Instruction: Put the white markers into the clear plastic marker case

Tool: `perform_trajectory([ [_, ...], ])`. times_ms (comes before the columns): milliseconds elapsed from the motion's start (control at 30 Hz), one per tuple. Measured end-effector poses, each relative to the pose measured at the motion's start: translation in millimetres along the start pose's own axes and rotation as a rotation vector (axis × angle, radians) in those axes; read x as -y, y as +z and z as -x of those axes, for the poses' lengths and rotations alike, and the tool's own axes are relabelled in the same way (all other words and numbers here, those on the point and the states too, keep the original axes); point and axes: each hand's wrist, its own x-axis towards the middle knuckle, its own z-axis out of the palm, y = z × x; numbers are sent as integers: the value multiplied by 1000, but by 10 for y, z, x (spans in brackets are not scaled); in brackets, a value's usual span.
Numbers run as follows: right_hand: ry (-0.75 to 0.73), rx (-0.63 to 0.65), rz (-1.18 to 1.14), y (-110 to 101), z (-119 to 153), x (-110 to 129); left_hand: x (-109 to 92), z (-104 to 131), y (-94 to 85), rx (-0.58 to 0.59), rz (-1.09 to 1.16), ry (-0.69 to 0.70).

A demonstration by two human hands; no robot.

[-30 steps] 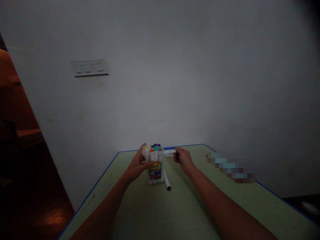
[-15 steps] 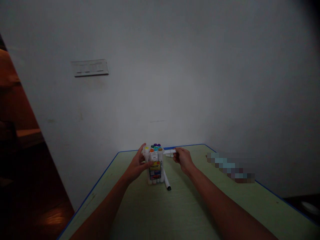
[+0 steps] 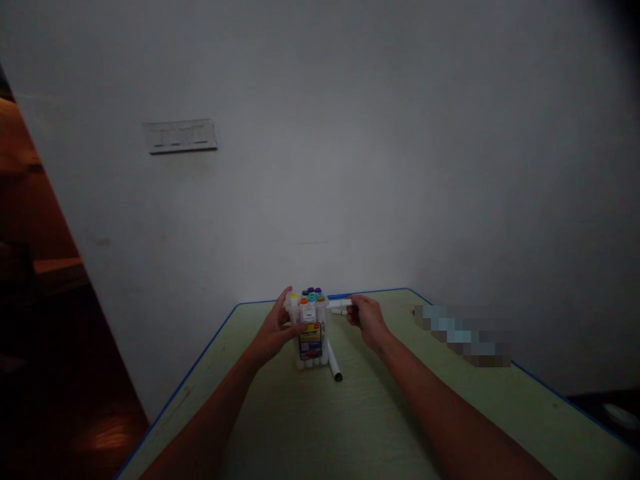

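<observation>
The left hand is partly open, curved round the left side of a clear plastic marker case, with its thumb across the front and its fingers spread along the side and towards the back. The right hand is pinched narrow, holding a white marker between thumb and fingertips. That marker lies nearly level and points left, its far end at the case's upper right edge; whether the two touch cannot be told.

The case stands upright on the table, between the hands, packed with upright white-bodied markers. Their ends show yellow, orange, light blue, brown, dark green and purple. On its front is a label with a yellow upper part, a small red mark at the top corner and a dark picture below; its dark lettering is too small and blurred to read. A white tag above it and the dark script down the right side are equally unreadable.

A second white marker lies just beside the case on the right, its dark end towards the viewer. Another pale marker lies behind the held one.

The table is pale green with blue edging. Towards its right edge is a pixelated patch. Beyond stands a grey-white wall bearing a switch plate.
</observation>
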Motion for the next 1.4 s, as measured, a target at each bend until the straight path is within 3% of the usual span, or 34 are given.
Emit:
perform_trajectory([
  [1400, 13, -12, 8, -5, 16, 6, -20, 11, -27, 20, 21, -15],
])
